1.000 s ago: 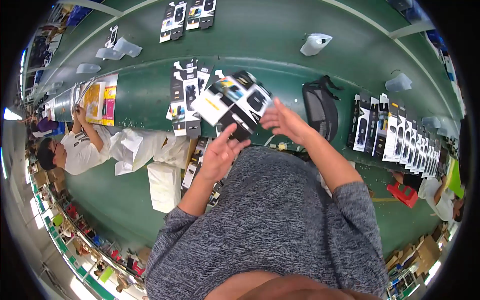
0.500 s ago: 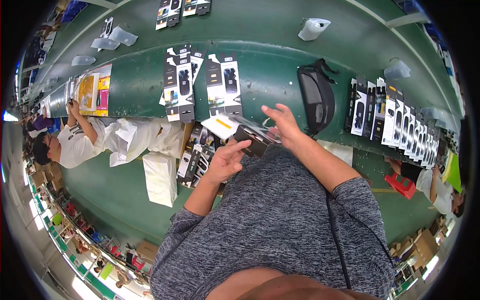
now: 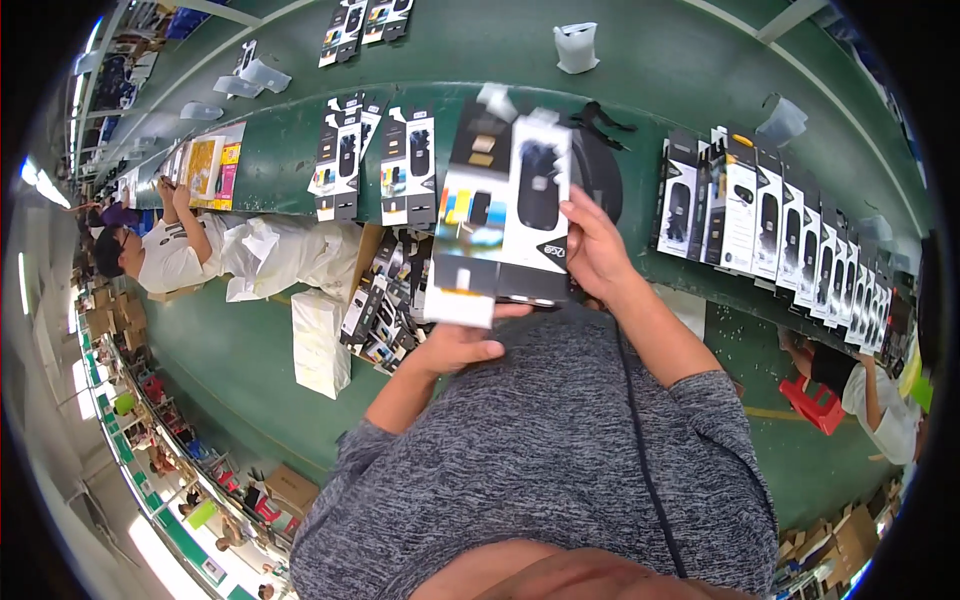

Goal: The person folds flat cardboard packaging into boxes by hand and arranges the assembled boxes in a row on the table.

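The top [image 3: 530, 430] is flecked grey — elbow-length sleeves [image 3: 712, 408], thin dark line [image 3: 640, 440] down its front.

Holds a black-and-white carton [image 3: 503, 205] by its right edge with the right hand [image 3: 598, 248], has the left hand [image 3: 462, 347] at its lower edge, and faces a green bench [image 3: 285, 140] bearing flat cartons [image 3: 408, 168] on the left, a part-hidden black bag [image 3: 602, 170] behind, and a row of boxes [image 3: 768, 215] on the right.

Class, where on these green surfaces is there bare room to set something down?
Between the yellow sheet and the overlapping cartons; also between the top cartons and the central white bag. Crowded: the right carton row, and the middle, where the held carton partly hides the black bag.
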Demonstrator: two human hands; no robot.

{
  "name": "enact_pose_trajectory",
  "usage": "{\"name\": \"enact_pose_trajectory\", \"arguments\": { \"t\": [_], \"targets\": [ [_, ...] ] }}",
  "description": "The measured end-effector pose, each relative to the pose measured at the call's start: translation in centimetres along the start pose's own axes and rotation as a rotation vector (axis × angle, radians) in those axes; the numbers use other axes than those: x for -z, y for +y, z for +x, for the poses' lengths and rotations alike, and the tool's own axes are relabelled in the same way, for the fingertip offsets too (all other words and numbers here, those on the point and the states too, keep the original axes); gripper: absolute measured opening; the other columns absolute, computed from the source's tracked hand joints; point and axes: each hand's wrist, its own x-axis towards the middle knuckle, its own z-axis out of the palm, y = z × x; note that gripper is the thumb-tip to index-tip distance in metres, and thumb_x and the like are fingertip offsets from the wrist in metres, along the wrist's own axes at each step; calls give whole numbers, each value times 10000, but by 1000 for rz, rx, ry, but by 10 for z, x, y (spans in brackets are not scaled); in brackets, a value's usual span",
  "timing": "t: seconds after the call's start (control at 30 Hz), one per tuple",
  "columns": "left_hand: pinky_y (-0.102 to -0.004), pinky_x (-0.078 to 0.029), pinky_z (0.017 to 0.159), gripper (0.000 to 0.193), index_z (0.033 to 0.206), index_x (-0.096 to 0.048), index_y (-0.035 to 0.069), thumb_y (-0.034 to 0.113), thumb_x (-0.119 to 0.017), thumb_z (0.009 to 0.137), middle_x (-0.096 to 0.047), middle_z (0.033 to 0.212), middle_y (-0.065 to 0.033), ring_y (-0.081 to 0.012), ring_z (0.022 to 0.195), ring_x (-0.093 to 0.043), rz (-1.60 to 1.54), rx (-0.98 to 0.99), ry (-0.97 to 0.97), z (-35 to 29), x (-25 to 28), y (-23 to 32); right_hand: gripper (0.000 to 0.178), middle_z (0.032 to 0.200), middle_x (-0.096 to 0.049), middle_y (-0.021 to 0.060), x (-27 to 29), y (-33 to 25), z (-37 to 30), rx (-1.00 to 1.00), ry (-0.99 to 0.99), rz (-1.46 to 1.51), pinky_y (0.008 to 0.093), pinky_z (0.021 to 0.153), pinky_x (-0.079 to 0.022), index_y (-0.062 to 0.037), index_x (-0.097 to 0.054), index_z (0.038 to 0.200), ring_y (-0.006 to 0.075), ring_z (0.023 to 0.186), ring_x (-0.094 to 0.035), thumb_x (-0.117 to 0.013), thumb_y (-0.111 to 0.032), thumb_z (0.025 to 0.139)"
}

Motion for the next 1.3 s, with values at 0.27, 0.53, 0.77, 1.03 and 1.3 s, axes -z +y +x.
{"name": "enact_pose_trajectory", "arguments": {
  "t": [0.27,0.53,0.77,1.03,1.3],
  "targets": [
    [-385,-349,1127,841,1463,-429,40,282,-843,772,-455,1484,-150,-232,1365,-440,447,14,411,-11,10,11,472,717,-561,2,-20,-55,-63,485,45,-678,249,499,-449,33,-550,1286,68,547,-499,-568,48,815],
    [-476,-176,1217,701,1567,-229,222,640,-259,1006,-207,1639,-115,-315,1510,-189,-311,-556,422,108,-74,81,809,757,-584,69,-87,-30,-119,914,-322,-1636,356,489,-490,-32,-456,1454,239,541,-596,-704,-95,687],
    [-440,-277,1173,946,1542,-256,11,539,-672,877,-329,1565,-153,-272,1436,-347,343,-753,82,82,-71,116,770,756,-567,71,-118,-37,-119,635,-364,-1474,337,556,-477,-15,-483,1438,214,590,-579,-689,-65,697],
    [-472,-378,1116,1438,1546,-232,49,576,-950,417,-348,1531,-186,-339,1380,-402,146,-477,-88,59,-42,97,742,909,-575,85,-165,-99,-104,1151,-440,-1545,323,626,-481,-141,-572,1388,213,720,-572,-733,1,678],
    [-437,-338,1148,1418,1568,-178,46,448,-954,452,-356,1528,-143,-285,1394,-397,241,-521,-348,78,-38,108,842,728,-403,-4,-174,-98,-102,1024,-515,-1302,257,554,-358,-56,-498,1432,117,651,-420,-800,-16,647]
  ]
}}
